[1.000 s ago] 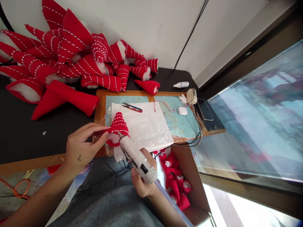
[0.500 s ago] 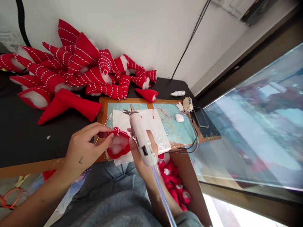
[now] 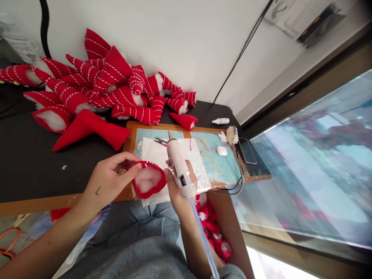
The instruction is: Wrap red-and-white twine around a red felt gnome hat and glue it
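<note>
My left hand [image 3: 109, 180] pinches the rim of a small red stuffed cone [image 3: 148, 180], turned so its white-filled open base faces me. It rests over a white sheet [image 3: 186, 157] on a teal cutting mat [image 3: 217, 162]. My right hand [image 3: 178, 190] grips a white glue gun [image 3: 179, 166], nozzle pointing away from me, just right of the cone. A glue stick trails back from the gun over my lap.
A pile of red cones with white stitching [image 3: 95, 89] lies at the back left of the black table [image 3: 26, 166]. Red snips [image 3: 159, 142], striped string [image 3: 203, 142], a white earbud case [image 3: 222, 150], a phone [image 3: 247, 152] and a small bottle [image 3: 221, 121] sit nearby. A box of small red pieces [image 3: 213, 236] stands by my knee.
The cone was tipped over, so its stuffed base now faces me. My right hand swung the glue gun off the cone's edge to point away, beside the cone.
</note>
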### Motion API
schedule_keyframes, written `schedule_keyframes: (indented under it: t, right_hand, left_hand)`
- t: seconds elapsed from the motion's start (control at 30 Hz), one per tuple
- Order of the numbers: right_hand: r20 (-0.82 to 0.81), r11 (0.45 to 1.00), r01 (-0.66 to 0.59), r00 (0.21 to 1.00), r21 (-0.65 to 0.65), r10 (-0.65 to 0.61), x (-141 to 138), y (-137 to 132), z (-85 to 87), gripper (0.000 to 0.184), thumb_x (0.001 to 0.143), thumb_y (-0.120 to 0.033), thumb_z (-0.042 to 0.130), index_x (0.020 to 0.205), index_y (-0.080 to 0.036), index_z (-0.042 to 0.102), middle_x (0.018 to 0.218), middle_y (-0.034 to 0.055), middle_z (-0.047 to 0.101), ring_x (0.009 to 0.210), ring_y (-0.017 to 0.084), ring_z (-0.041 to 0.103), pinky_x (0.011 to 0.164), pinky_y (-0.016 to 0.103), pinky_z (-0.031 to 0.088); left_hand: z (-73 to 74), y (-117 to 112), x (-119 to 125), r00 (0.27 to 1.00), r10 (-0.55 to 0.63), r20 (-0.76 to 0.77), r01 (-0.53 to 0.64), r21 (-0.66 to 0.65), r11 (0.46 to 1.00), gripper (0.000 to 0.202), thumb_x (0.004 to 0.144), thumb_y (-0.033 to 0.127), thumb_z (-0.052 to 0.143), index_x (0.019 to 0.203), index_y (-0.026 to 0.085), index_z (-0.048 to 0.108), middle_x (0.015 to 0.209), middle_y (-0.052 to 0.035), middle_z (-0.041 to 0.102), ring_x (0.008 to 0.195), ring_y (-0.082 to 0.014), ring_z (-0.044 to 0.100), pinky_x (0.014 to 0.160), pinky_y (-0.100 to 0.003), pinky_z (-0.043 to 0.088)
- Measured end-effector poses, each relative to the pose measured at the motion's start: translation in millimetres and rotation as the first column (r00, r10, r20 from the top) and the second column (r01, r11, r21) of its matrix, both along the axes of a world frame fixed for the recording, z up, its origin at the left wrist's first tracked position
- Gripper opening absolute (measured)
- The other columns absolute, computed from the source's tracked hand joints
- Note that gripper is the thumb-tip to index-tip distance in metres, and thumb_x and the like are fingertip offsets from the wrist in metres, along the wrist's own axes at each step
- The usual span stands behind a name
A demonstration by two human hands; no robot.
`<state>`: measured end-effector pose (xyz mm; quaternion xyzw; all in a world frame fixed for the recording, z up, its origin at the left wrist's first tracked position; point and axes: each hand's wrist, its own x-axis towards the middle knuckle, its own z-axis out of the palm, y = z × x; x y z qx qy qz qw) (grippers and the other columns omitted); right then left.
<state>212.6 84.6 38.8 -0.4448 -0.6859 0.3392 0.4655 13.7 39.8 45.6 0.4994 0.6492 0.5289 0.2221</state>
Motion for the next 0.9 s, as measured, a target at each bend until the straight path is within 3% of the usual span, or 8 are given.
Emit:
schedule_keyframes:
  t: [0.1,0.23,0.4,0.57,0.73,0.9]
  right_hand:
    - [0.008,0.998,-0.044,0.999,-0.038,0.045,-0.1,-1.0,1.7,0.021,0.089,-0.040,0.073,0.096,-0.021,0.066,0.084,0.0012,0.071,0.071,0.019,0.067,0.063,0.029,0.052]
    - [0.010,0.991,-0.058,0.998,-0.125,0.060,-5.3,1.7,2.2,0.012,0.083,-0.031,0.068,0.081,-0.023,0.059,0.070,-0.0043,0.061,0.061,0.015,0.058,0.057,0.026,0.045]
    - [-0.027,0.982,-0.103,0.995,-0.158,0.100,-11.2,7.6,10.1,0.012,0.080,-0.032,0.068,0.080,-0.025,0.058,0.069,-0.0050,0.061,0.061,0.015,0.057,0.057,0.026,0.044]
    - [-0.019,0.971,-0.170,0.985,-0.168,0.169,-16.4,7.5,22.7,0.010,0.082,-0.029,0.069,0.083,-0.025,0.059,0.071,-0.0058,0.061,0.063,0.015,0.059,0.062,0.027,0.047]
    - [0.001,0.965,-0.216,0.976,-0.149,0.219,-22.0,6.0,26.6,0.008,0.084,-0.029,0.067,0.086,-0.025,0.060,0.077,-0.0041,0.065,0.069,0.016,0.063,0.066,0.027,0.048]
    - [-0.004,0.956,-0.237,0.971,-0.172,0.240,-25.3,6.5,26.6,0.009,0.084,-0.030,0.066,0.087,-0.025,0.059,0.077,-0.0041,0.064,0.069,0.016,0.061,0.067,0.027,0.048]
  left_hand:
    - [1.6,2.0,-2.1,0.993,-0.019,0.115,0.022,-0.024,0.999,0.015,0.078,0.038,0.079,0.079,0.024,0.080,0.072,0.0000,0.078,0.062,-0.0166,0.070,0.058,-0.024,0.053]
    - [0.0,1.6,-7.8,0.966,-0.070,0.250,0.085,-0.048,0.995,0.015,0.077,0.038,0.085,0.081,0.024,0.082,0.075,0.0000,0.077,0.068,-0.0145,0.069,0.062,-0.020,0.054]
    - [-6.9,-3.3,-22.8,0.922,-0.220,0.319,0.226,0.020,0.974,0.028,0.090,0.037,0.083,0.118,0.035,0.085,0.096,0.0002,0.077,0.090,-0.0130,0.071,0.079,-0.017,0.057]
    - [-7.5,-8.4,-28.8,0.939,-0.303,0.165,0.275,0.174,0.946,0.031,0.090,0.027,0.085,0.119,0.040,0.086,0.109,0.0008,0.074,0.093,-0.0125,0.071,0.084,-0.019,0.060]
    - [-7.7,-19.2,-25.4,0.975,-0.188,-0.115,0.204,0.146,0.968,0.023,0.089,0.024,0.085,0.111,0.032,0.087,0.109,-0.0005,0.078,0.098,-0.0156,0.073,0.083,-0.023,0.058]
    - [-12.4,-24.6,-21.5,0.985,-0.077,-0.154,0.100,0.146,0.984,0.015,0.089,0.022,0.084,0.100,0.030,0.089,0.101,0.0008,0.081,0.087,-0.0133,0.074,0.075,-0.021,0.058]
